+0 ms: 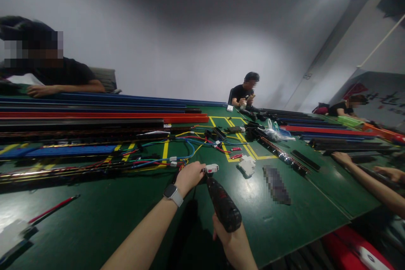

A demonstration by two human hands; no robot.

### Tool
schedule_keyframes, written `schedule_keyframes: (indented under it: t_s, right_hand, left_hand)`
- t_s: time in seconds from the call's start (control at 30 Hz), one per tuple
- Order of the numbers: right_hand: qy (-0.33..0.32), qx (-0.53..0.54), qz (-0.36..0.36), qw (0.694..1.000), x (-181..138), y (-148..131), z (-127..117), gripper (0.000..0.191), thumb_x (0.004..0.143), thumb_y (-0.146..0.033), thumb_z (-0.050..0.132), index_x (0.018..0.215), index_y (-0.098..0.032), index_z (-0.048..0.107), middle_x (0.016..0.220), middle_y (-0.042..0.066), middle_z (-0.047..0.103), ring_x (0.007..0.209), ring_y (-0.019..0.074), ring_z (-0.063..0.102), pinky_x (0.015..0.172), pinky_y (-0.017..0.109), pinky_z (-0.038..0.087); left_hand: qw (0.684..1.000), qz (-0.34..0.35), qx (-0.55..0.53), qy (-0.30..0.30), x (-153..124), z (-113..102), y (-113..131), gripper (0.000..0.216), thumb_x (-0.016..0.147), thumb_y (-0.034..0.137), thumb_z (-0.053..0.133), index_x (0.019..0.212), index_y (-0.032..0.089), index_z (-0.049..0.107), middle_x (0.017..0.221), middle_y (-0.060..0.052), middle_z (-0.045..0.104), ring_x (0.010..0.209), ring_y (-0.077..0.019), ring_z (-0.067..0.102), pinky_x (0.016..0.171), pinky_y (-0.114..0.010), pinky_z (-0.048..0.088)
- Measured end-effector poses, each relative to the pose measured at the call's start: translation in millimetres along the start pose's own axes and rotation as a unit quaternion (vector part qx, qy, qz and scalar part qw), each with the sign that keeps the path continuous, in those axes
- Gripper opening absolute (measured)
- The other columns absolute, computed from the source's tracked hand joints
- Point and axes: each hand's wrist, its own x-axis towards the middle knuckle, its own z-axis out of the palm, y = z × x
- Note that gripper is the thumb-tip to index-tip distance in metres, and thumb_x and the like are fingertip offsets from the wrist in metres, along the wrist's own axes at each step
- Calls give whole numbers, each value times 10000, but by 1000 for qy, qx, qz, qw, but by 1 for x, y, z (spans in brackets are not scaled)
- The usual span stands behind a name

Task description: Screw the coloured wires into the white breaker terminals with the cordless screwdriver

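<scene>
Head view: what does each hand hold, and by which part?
The left hand pinches a small white connector by one end. The right hand grips an electric screwdriver by its rear body.

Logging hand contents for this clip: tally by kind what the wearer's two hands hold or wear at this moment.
Small white plastic connector block, held by the left hand: 1
Black-and-red cordless electric screwdriver, gripped in the right hand: 1
Silver smartwatch with grey band, on the left wrist: 1
Total: 3
</scene>
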Motion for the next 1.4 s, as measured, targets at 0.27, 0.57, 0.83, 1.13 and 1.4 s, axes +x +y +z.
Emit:
schedule_keyframes:
  t_s: [0.27,0.57,0.83,1.13,1.4]
  right_hand:
    - [16,-5,-9,1000,-2,-4,2,475,875,-629,617,796,-181,751,580,22,605,607,196,600,640,296,545]
    - [2,-3,-7,1000,-2,-6,2,440,882,-609,612,792,-196,732,598,21,595,614,200,591,648,308,544]
    - [1,-1,-10,1000,-2,-2,1,408,880,-582,628,801,-192,715,639,25,616,611,188,589,635,295,537]
    - [7,14,0,1000,-1,-4,3,444,871,-598,637,881,-170,757,601,27,631,567,184,584,605,297,538]
    - [3,10,1,1000,0,-1,2,414,878,-580,627,803,-185,721,603,10,593,601,184,578,637,305,529]
  left_hand:
    - [999,-23,-17,-17,2,-1,0,320,986,349,508,1256,300,674,1112,-77,683,1053,-202,655,898,-282,478]
    - [1000,-14,-16,-19,2,-3,1,313,999,364,482,1212,285,697,1074,-85,685,1040,-209,657,883,-285,481]
    - [999,-24,-24,-28,0,-5,3,321,994,370,492,1243,308,685,1102,-80,682,1047,-201,654,864,-273,479]
    - [999,-15,-22,-18,1,-2,0,304,989,373,491,1213,318,688,1081,-74,681,1023,-206,661,837,-278,483]
    - [999,-16,-24,-22,1,-2,0,324,999,376,479,1240,305,684,1085,-84,682,1053,-203,654,899,-281,476]
